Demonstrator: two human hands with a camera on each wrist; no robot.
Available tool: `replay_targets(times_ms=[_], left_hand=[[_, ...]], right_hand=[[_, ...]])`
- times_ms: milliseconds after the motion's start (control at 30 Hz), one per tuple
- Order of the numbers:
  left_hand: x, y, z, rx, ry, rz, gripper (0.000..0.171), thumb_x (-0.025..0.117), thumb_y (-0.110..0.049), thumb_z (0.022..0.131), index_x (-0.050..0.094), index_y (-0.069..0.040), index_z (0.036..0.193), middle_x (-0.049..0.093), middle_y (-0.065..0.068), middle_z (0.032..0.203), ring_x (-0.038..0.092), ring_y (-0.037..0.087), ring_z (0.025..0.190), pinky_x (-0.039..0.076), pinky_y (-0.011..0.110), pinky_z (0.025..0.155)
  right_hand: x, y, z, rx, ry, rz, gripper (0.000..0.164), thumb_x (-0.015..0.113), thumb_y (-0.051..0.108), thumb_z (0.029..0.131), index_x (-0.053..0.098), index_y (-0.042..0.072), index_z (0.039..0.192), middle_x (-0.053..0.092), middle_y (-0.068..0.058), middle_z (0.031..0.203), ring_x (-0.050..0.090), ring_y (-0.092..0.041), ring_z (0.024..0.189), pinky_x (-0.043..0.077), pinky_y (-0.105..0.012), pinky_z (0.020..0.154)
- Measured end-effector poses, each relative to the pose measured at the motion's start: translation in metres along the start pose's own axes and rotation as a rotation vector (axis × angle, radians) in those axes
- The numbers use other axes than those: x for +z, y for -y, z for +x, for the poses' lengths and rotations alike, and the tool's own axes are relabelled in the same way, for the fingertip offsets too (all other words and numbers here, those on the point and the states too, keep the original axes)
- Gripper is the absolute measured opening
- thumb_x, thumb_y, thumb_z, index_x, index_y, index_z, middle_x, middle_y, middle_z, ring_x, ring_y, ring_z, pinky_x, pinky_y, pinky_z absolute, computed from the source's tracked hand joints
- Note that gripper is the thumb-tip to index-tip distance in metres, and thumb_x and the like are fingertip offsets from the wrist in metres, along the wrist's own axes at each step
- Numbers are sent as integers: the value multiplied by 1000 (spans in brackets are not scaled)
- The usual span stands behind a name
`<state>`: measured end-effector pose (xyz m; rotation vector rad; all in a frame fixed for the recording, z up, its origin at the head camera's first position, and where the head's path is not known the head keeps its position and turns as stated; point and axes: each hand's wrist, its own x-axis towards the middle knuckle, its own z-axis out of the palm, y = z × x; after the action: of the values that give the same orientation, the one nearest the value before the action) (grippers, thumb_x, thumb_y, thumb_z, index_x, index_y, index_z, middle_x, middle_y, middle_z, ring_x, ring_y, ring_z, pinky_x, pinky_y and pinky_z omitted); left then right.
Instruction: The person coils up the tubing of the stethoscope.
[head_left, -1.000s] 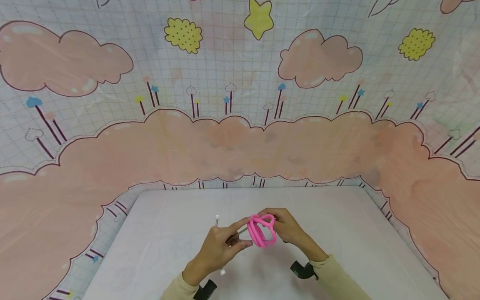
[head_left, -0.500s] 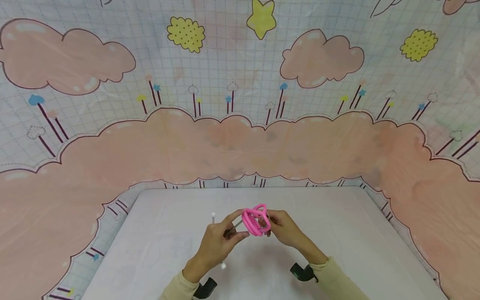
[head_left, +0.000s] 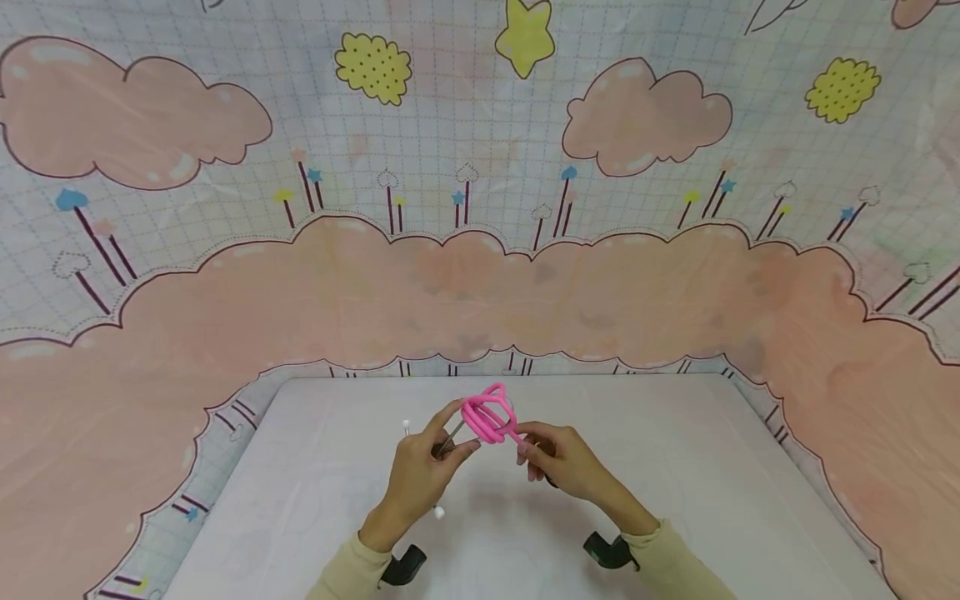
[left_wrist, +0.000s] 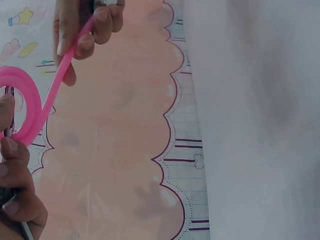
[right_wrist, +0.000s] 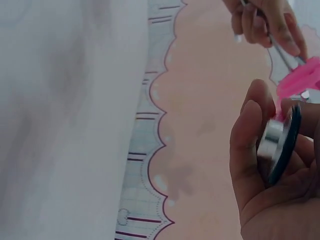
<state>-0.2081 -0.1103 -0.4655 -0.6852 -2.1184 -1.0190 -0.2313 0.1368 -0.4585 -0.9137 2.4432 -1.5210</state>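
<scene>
A stethoscope with pink tubing [head_left: 486, 419] is held up above the white table between both hands. My left hand [head_left: 416, 467] grips its metal ear tubes [right_wrist: 280, 50], and white ear tips [head_left: 407, 426] stick out above and below that hand. The tubing is looped into a coil at the left fingertips. From the coil a straight length of tubing [left_wrist: 59, 77] runs to my right hand [head_left: 562, 460], which pinches it near its end. The round chest piece [right_wrist: 280, 147], silver with a dark rim, lies within the right hand's fingers.
A white table [head_left: 315, 417] spreads beneath the hands. Behind it hangs a cloth backdrop [head_left: 480, 292] printed with clouds and stars. Black wrist cameras [head_left: 609, 551] are strapped at both sleeves.
Both hands have shifted, and the coil has moved left and up. The right hand has come off the coil to its lower right, with a short length of tubing now stretched between.
</scene>
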Motion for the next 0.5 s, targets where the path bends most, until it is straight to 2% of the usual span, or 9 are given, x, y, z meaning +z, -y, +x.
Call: replay_targets(times_ms=[167, 367, 500], left_hand=[[3, 5, 2, -17, -16, 51, 70, 84, -20, 75, 55, -16, 139, 35, -13, 54, 24, -8, 52, 20, 8, 49], [7, 9, 5, -27, -8, 69, 70, 85, -18, 75, 55, -16, 138, 34, -13, 54, 23, -8, 51, 20, 9, 48], [8, 12, 5, -37, -2, 89, 71, 85, -19, 75, 55, -18, 139, 34, -14, 54, 22, -8, 50, 20, 11, 47]], right_hand=[[3, 3, -1, 6, -14, -21, 34, 60, 22, 99, 60, 5, 128, 70, -8, 87, 65, -20, 64, 55, -26, 59], [4, 6, -1, 0, -72, -41, 31, 61, 20, 98, 62, 8, 127, 71, -9, 87, 64, -14, 64, 54, -25, 59], [4, 7, -3, 4, -88, -32, 31, 62, 21, 98, 63, 9, 126, 72, -6, 86, 62, -7, 64, 53, -24, 58]])
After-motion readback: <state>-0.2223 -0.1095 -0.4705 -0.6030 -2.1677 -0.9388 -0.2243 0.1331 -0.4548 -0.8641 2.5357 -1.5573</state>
